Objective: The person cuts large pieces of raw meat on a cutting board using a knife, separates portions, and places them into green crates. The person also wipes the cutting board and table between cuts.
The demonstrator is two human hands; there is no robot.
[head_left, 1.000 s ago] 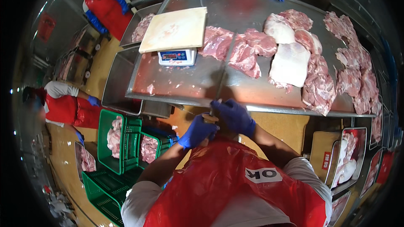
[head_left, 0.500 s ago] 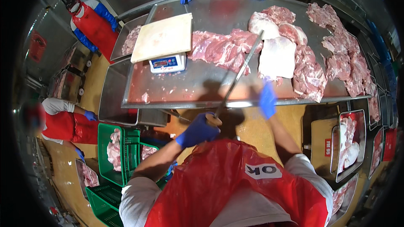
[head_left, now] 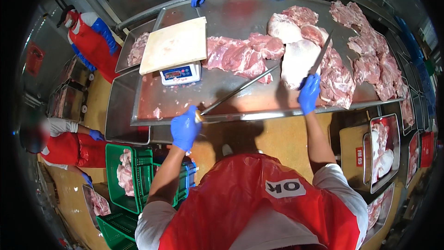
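My left hand (head_left: 185, 130), in a blue glove, is closed round the handle of a honing steel (head_left: 240, 88) at the table's near edge. Its long rod slants up to the right over the metal table (head_left: 231, 14). In my gloved right hand (head_left: 309, 94) is a knife (head_left: 322, 54), its blade pointing up and away, apart from the steel. Beneath and beside the knife lie a pale slab of meat (head_left: 299, 62) and a red piece of meat (head_left: 336, 81). A wide sheet of meat (head_left: 236, 54) is spread near the rod's tip.
A digital scale (head_left: 180, 74) carrying a white board (head_left: 175, 44) stands at the table's left. More meat (head_left: 377, 62) lies along the right side. Green crates (head_left: 121, 176) are at my left, a metal tub (head_left: 391, 157) at my right. Co-workers stand across the table and to the left.
My left hand has moved left and the steel lies at a flatter slant. My right hand has come up and to the right; the knife, unclear before, now shows plainly.
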